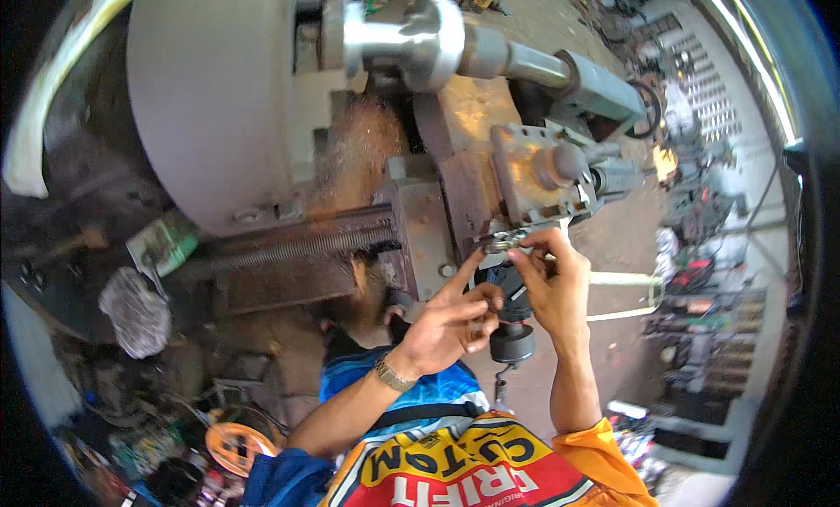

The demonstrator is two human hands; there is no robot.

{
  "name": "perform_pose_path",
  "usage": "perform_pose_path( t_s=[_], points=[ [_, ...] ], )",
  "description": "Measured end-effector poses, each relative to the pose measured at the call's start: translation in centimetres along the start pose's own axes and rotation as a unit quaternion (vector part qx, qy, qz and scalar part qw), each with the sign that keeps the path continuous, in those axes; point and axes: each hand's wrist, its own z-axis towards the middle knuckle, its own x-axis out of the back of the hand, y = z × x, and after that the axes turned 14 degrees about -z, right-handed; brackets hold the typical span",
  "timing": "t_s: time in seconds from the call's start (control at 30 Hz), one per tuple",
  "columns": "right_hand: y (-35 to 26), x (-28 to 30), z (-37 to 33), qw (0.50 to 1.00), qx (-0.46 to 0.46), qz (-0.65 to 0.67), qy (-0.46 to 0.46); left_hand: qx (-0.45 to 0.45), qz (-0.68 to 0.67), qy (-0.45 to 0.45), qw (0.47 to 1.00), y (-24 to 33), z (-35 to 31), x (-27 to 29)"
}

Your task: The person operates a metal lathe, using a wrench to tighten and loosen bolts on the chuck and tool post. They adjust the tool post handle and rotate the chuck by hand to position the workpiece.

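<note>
A lathe fills the space ahead of me. On its carriage sits a rusty tool post (529, 170) with bolts along its edges. At the post's near edge lies a small shiny metal part (506, 242); its exact kind is too small to make out. My right hand (558, 284) pinches this part between thumb and fingers. From the left, my left hand (451, 325) reaches up with the index finger stretched to the part's left end, its other fingers loosely bent and apart. Just below both hands is a black cylindrical handwheel fitting (512, 336).
A shiny round workpiece (433, 43) spans the lathe beyond the post, held toward the tailstock (604, 91). The large grey chuck (214, 96) stands at the left. A threaded lead screw (302, 244) runs along the bed. An orange ring (241, 447) lies at lower left.
</note>
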Motion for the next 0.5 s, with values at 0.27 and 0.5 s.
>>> perform_pose_path(
  t_s=[0.27, 0.5],
  points=[
    [-2.4, 0.8, 1.2, 0.977, -0.008, -0.19, -0.094, 0.034, -0.057, -0.049, 0.997, 0.6, 0.1, 0.2],
    [-3.7, 1.2, 2.2, 0.955, 0.095, -0.262, -0.103, 0.043, -0.016, -0.033, 0.998, 1.3, 0.0, 0.3]
  ],
)
